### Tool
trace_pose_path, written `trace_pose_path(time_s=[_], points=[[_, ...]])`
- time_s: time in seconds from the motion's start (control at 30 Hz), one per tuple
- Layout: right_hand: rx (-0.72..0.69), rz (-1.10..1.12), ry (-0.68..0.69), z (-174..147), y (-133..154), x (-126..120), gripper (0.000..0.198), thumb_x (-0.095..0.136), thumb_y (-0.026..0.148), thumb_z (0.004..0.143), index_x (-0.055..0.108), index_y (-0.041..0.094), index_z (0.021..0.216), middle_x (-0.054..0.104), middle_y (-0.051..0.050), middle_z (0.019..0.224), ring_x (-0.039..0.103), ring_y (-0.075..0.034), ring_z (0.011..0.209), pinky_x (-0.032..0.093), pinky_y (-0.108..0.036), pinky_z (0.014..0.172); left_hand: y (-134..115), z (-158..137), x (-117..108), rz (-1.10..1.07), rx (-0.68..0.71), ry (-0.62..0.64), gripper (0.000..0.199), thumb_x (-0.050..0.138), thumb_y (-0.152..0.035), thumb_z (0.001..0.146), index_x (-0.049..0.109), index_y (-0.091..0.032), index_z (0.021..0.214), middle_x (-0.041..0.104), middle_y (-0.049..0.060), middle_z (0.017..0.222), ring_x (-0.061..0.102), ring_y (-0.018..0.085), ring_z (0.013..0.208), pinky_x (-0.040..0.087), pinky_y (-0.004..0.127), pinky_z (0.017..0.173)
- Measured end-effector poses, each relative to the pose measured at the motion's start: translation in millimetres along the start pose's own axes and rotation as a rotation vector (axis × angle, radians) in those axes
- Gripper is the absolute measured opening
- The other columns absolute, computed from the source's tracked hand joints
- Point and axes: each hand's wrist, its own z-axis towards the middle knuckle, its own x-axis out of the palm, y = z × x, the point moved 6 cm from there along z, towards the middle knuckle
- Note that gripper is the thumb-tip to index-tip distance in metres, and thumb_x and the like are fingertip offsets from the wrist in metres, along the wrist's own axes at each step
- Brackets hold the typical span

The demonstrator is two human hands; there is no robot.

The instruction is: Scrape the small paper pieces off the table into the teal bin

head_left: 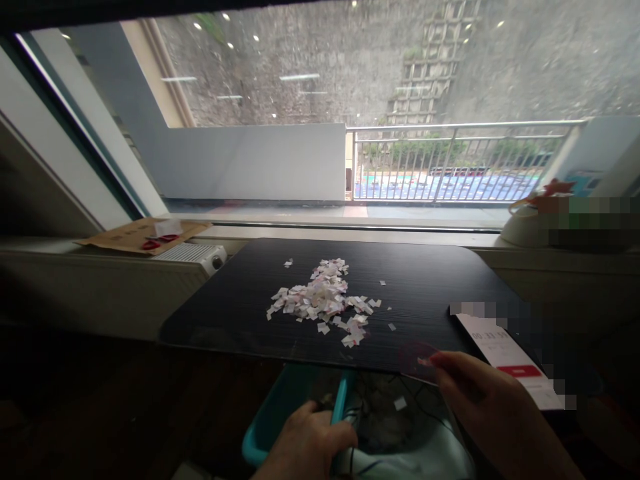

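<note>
My left hand [313, 437] is closed around a teal strip, apparently the handle or rim of a teal plastic bin [257, 427] below the table's front edge. Between thumb and fingers, my right hand [480, 393] pinches a thin, see-through reddish disc [417, 360] at the front edge of the black table [215, 320]. Beyond the hands, a loose heap of small white and pinkish paper scraps [320, 297] lies on the tabletop, with a few strays around it. One white scrap [401, 403] shows below the edge, near the bin.
A phone [500, 347] with a running timer lies at the table's right. On the left are a radiator [185, 255], a brown paper envelope [115, 233] and red-handled scissors [159, 241]. Dark cables [385, 460] cross near the bin. A large window stands behind the table.
</note>
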Motion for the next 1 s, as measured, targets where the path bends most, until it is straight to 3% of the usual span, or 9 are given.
trace_pose_path(time_s=[0.23,0.37,0.67,0.9,1.0], points=[[-0.049,0.006,0.009,2.8,-2.1,1.5,0.018,0.053,0.032,0.084,0.069,0.025,0.090,0.075,-0.001,0.087,0.069,-0.019,0.076,0.052,-0.025,0.068,4.2,11.9,15.9,0.031,0.073,0.092,0.019,0.076,-0.030,0.070,0.065,-0.025,0.086,0.068,-0.003,0.084,0.063,0.020,0.078,0.040,0.033,0.085],[-0.090,-0.034,0.006,19.8,-4.9,5.4,0.022,0.052,0.033,0.087,0.069,0.023,0.096,0.074,-0.002,0.090,0.068,-0.018,0.076,0.051,-0.025,0.066,-18.5,19.8,14.9,0.168,0.181,0.119,0.012,0.067,-0.018,0.079,0.066,-0.025,0.089,0.070,-0.001,0.082,0.066,0.020,0.075,0.044,0.033,0.082],[-0.101,0.069,0.161,23.7,-12.8,24.8,0.021,0.055,0.032,0.087,0.070,0.024,0.098,0.074,-0.001,0.096,0.068,-0.018,0.086,0.052,-0.023,0.074,-55.0,33.6,-3.6,0.339,0.259,0.204,0.007,0.066,-0.023,0.081,0.068,-0.020,0.088,0.070,0.005,0.075,0.068,0.023,0.070,0.048,0.035,0.079],[-0.132,0.090,0.194,40.4,0.0,43.1,0.023,0.052,0.032,0.088,0.071,0.023,0.097,0.074,-0.002,0.093,0.068,-0.018,0.082,0.051,-0.026,0.071,-55.3,36.0,1.1,0.347,0.241,0.257,0.011,0.065,-0.025,0.084,0.070,-0.022,0.094,0.071,0.007,0.077,0.069,0.025,0.071,0.048,0.037,0.080],[-0.120,0.010,0.170,38.1,-1.5,37.2,0.022,0.053,0.032,0.087,0.071,0.023,0.095,0.074,-0.002,0.090,0.068,-0.018,0.078,0.051,-0.026,0.069,-54.6,37.2,2.3,0.370,0.249,0.262,0.012,0.065,-0.026,0.085,0.070,-0.022,0.095,0.072,0.008,0.077,0.069,0.025,0.070,0.049,0.039,0.081]])
